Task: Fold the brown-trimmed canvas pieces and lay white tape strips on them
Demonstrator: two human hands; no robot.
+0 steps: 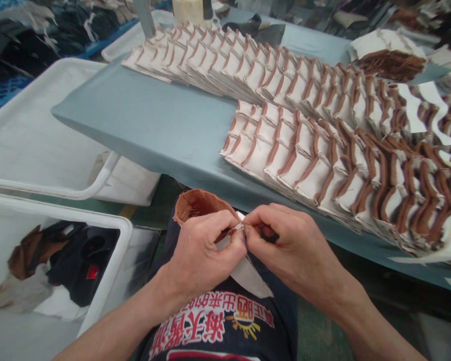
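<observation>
Over my lap, a brown and white sewn fabric piece hangs from my hands, its brown side curling up at the left and a pale flap dangling below. My left hand pinches its seam between thumb and forefinger. Right against it, my right hand is closed in a pinch at the same spot. The fingertips nearly meet, and what lies between the right ones is too small to make out. Beneath is a dark apron with red and white lettering.
Long overlapping rows of similar brown and white pieces lie on the blue-grey table. Another stack sits at the back right. White bins stand at the left, the nearer one holding dark, brown and pale cloth scraps.
</observation>
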